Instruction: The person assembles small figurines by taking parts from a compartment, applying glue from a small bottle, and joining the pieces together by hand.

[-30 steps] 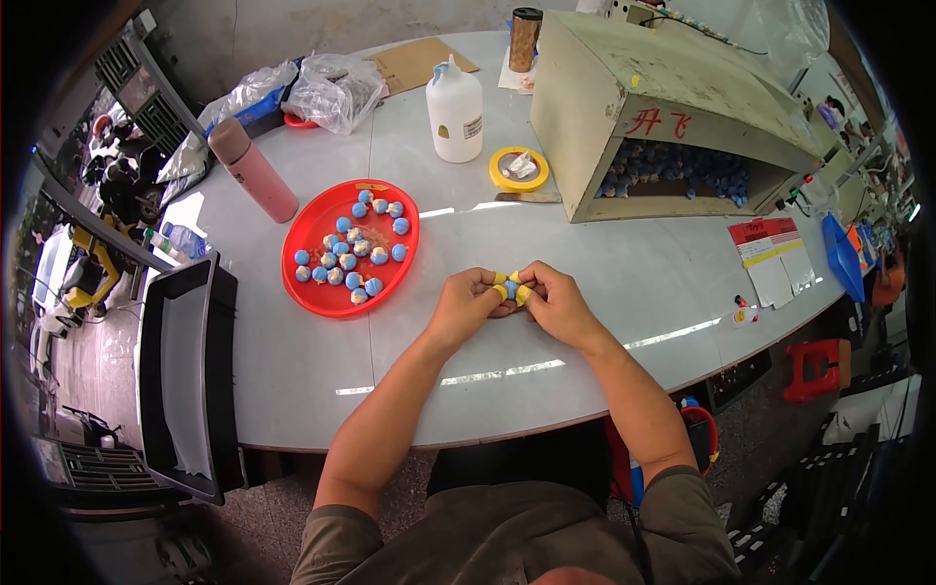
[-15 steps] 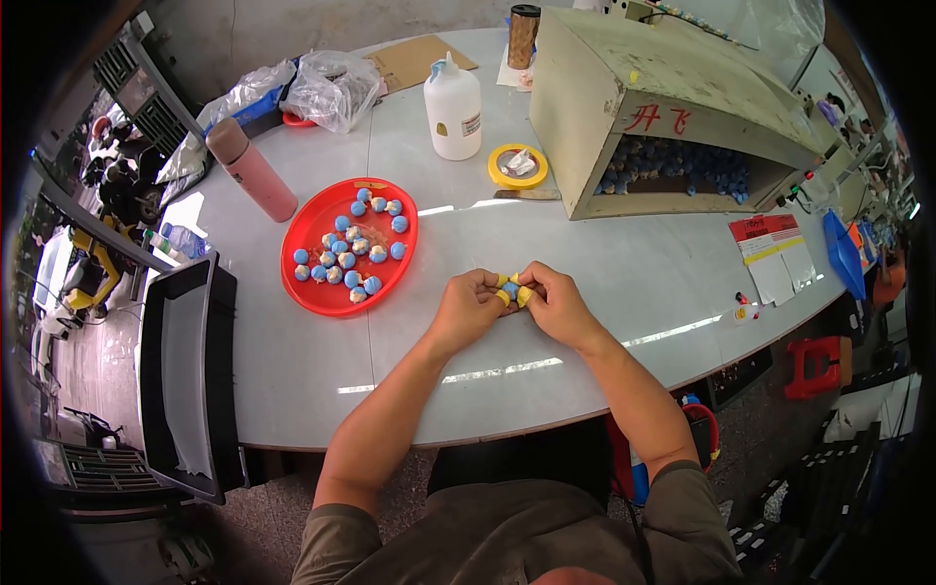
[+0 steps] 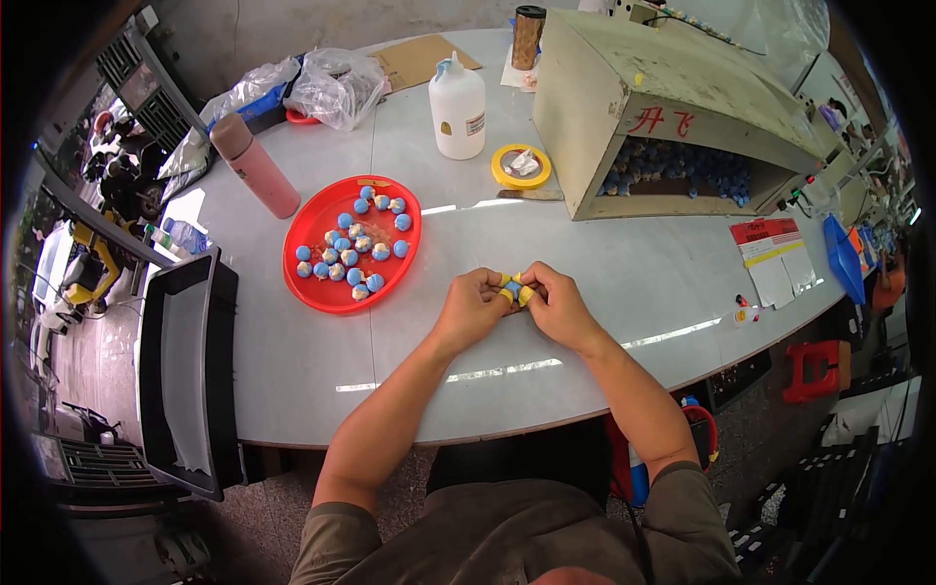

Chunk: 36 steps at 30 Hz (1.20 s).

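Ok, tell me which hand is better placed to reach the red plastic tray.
Left, probably: the left hand is nearer the red plastic tray; the right hand sits farther off. Both, though, pinch the small blue ball.

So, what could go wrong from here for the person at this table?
The small blue piece held between the left hand and right hand might slip, because only yellow-covered fingertips seem to grip it.

Also, the tall pink cylindrical bottle stands close beside the round red plastic tray; if knocked, it could perhaps fall onto the small blue-and-cream balls lying there.
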### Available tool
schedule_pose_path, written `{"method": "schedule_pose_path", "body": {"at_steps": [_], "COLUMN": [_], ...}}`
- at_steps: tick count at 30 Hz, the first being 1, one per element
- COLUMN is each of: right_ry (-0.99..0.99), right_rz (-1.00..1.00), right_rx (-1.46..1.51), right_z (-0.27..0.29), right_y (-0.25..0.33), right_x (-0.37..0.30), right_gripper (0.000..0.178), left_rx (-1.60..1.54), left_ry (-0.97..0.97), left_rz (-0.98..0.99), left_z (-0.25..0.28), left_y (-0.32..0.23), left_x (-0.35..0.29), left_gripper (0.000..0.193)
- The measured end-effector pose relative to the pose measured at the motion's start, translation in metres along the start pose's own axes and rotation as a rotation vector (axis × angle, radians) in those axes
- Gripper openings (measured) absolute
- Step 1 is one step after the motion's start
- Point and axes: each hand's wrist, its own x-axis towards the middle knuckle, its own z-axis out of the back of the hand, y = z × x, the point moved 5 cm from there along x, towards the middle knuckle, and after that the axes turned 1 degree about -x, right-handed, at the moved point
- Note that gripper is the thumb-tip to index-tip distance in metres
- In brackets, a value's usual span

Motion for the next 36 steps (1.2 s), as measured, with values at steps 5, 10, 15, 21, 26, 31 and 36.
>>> {"method": "schedule_pose_path", "body": {"at_steps": [5, 10, 15, 21, 26, 31, 36], "right_ry": [-0.014, -0.007, -0.012, -0.018, -0.023, -0.029, -0.029], "right_rz": [0.017, 0.006, 0.011, 0.014, 0.011, 0.020, 0.021], "right_rx": [-0.016, -0.009, -0.005, 0.001, 0.022, 0.009, 0.019], "right_z": [0.0009, 0.0007, 0.0004, 0.0001, 0.0000, -0.0003, 0.0001], "right_y": [0.0007, -0.0001, -0.0029, -0.0027, -0.0041, -0.0033, -0.0027], "right_x": [0.0016, 0.0015, 0.0027, 0.0034, 0.0034, 0.0035, 0.0035], "right_gripper": [0.014, 0.013, 0.013, 0.013, 0.013, 0.014, 0.014], "left_rx": [-0.012, -0.021, -0.012, -0.012, -0.026, -0.029, 0.006], "left_ry": [-0.007, -0.004, 0.003, 0.002, 0.006, 0.004, 0.000], "left_rz": [0.005, 0.014, -0.009, -0.009, -0.002, -0.008, 0.001], "left_z": [-0.0007, -0.0003, 0.0005, 0.0004, 0.0002, 0.0012, 0.0011], "left_y": [-0.0025, -0.0018, -0.0007, -0.0015, -0.0010, 0.0019, 0.0012], "left_x": [0.0001, 0.0004, 0.0015, 0.0021, 0.0018, 0.0027, 0.0031], "left_gripper": [0.024, 0.023, 0.023, 0.023, 0.023, 0.024, 0.024]}}
